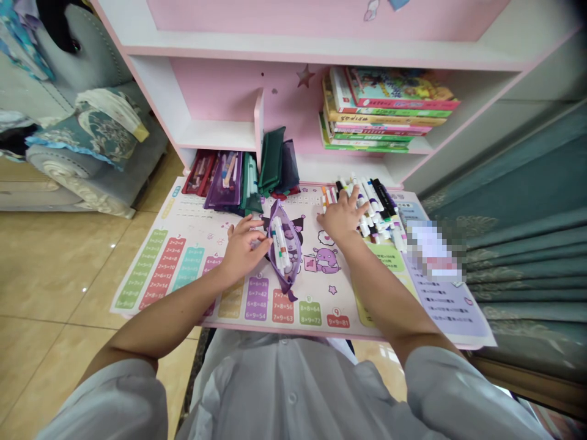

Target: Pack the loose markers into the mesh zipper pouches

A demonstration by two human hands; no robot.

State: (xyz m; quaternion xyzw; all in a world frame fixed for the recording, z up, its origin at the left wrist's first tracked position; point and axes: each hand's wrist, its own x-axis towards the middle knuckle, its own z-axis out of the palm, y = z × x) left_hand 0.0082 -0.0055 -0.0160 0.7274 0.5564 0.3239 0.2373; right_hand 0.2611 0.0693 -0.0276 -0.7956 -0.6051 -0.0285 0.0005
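One pink desk, covered by a multiplication mat [183,263], stands on a tiled floor [46,275] between a grey sofa [87,159] and a teal curtain [527,244]. Mid-mat lies a purple pouch [284,247]; the left hand [241,247] grips its left edge with curled fingers. The right hand [342,217] rests fingers spread on a marker heap [380,201], gripping none. Filled pouches [243,180] line the back, and books [385,110] are stacked above.

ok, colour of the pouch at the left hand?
The pouch is translucent purple; clearest in the head view.
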